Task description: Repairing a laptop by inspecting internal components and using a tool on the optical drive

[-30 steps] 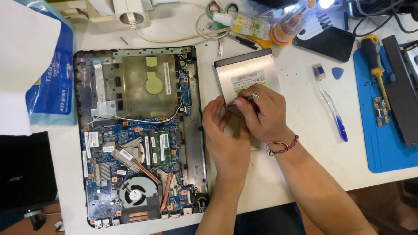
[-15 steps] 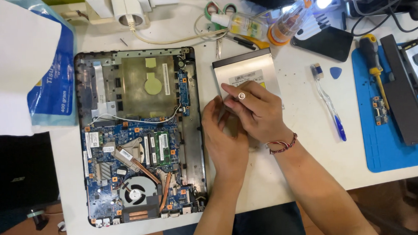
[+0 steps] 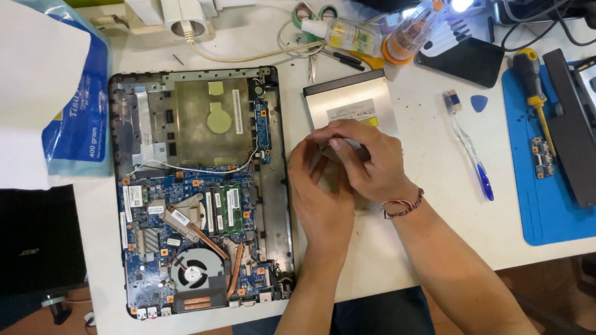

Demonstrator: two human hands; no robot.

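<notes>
- The laptop [image 3: 202, 192] lies open on the white worktop [image 3: 422, 249], its bottom cover off, so the board, the fan and the copper heat pipe are bare.
- The drive [image 3: 349, 105], a flat silver optical unit, is already out of the laptop and lies on the worktop just beside the laptop's right edge; I judge this part of the work as done.
- What is left, as far as one can see, is some small work at the near end of the drive, where both hands meet; the exact part under them is hidden.
- The left hand [image 3: 322, 193] comes from below and its fingers curl narrow against the drive's near end; whether they pinch something I cannot tell.
- The right hand [image 3: 371, 161], with a red thread band at the wrist, lies over the same end with its fingers bent and close together, pressing or gripping there; the held piece does not show.
- The long axis of the drive runs away from the person, almost parallel to the laptop's long side, only a little tilted.
- Its labelled face looks up; its far end points to the bottles [image 3: 373, 40] at the back of the worktop.
- A toothbrush [image 3: 468, 143] and a blue pick [image 3: 479, 102] lie to the right, apart from the hands; a screwdriver [image 3: 534, 87] rests on the blue mat [image 3: 554, 210].
</notes>
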